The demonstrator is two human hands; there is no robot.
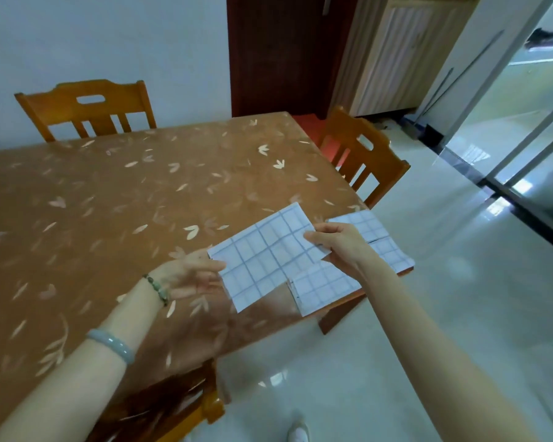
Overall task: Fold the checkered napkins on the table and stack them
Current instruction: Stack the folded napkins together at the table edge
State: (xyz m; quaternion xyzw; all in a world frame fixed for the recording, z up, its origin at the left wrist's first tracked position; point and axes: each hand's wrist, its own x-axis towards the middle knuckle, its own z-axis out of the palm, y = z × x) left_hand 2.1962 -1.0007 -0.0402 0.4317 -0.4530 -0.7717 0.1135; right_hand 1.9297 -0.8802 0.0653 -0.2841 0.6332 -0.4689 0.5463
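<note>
A white napkin with a blue check (262, 256) is held flat just above the table's near right corner. My left hand (190, 277) pinches its left edge. My right hand (336, 247) grips its right edge between thumb and fingers. Under and beside it, more checkered napkins lie on the table: one (323, 287) by the front edge and a pile (380, 240) at the corner, partly hidden by my right hand. Whether those are folded I cannot tell for sure.
The table (109, 202) has a brown cloth with a leaf pattern. Wooden chairs stand at the far side (87, 106), at the right side (364, 157) and close to me (186, 406). Glossy tiled floor (428, 314) lies to the right.
</note>
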